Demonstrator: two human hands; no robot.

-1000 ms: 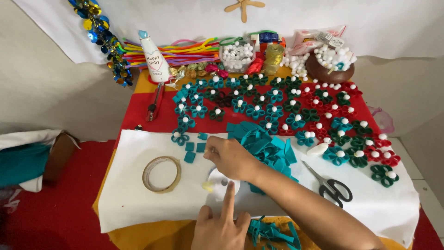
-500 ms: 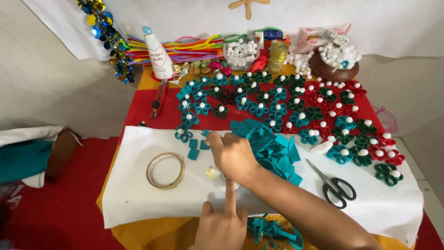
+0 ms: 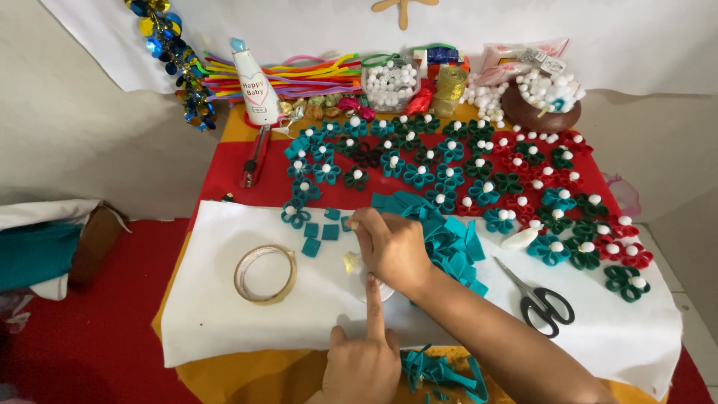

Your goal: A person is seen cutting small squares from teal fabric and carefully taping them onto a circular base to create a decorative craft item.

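My left hand (image 3: 363, 363) comes in from the bottom edge. Its fingers are curled and its index finger is stretched forward, pressing on a small white disc (image 3: 380, 290) that lies on the white sheet (image 3: 224, 314). My right hand (image 3: 390, 247) reaches across from the lower right and covers most of the disc. Its fingers are bent together, and a small yellowish piece (image 3: 349, 262) sits at the thumb. Several small teal felt squares (image 3: 321, 232) lie just beyond its fingertips. A heap of teal felt strips (image 3: 449, 236) lies right of the hand.
A roll of clear tape (image 3: 265, 274) lies to the left and black scissors (image 3: 542, 303) to the right. Rows of teal, green and red felt flowers (image 3: 479, 183) with white centres cover the red cloth behind. Further back stand pipe cleaners (image 3: 314, 75), a white glue bottle (image 3: 254, 90) and a brown bowl (image 3: 538, 116).
Both hands stay almost where they were, the left index finger still on the disc. The head view has shifted slightly.
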